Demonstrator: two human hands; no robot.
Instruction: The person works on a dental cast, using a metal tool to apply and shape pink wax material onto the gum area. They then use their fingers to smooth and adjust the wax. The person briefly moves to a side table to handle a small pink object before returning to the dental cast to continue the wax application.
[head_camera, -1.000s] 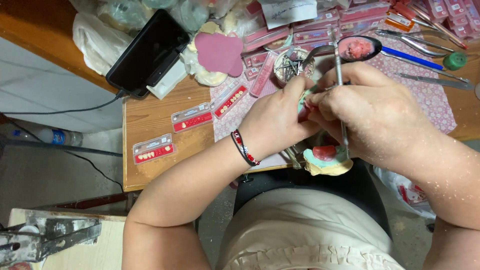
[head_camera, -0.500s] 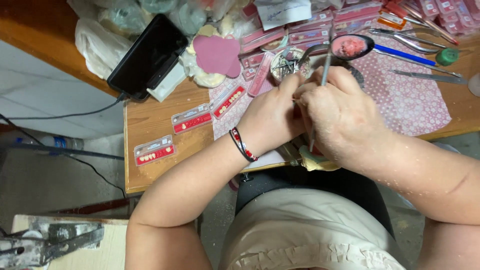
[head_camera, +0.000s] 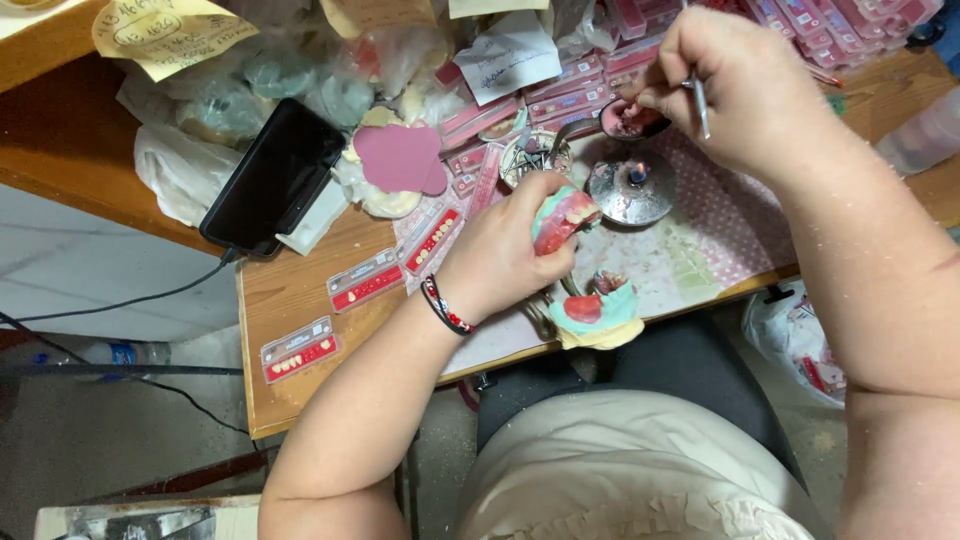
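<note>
Metal tool (head_camera: 700, 100) tip hidden behind right hand (head_camera: 740, 85); papers (head_camera: 165, 30) cropped.

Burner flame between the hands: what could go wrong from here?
The lit burner sits close under the right hand, so the wrist could get scorched. The left hand holds the denture model near the flame; its wax might soften. The second model lies at the table edge and could fall.

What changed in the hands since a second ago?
The right hand moved its metal tool away from the denture model, up to the pink wax dish. The left hand still holds the model. The second model stays at the table edge.
</note>
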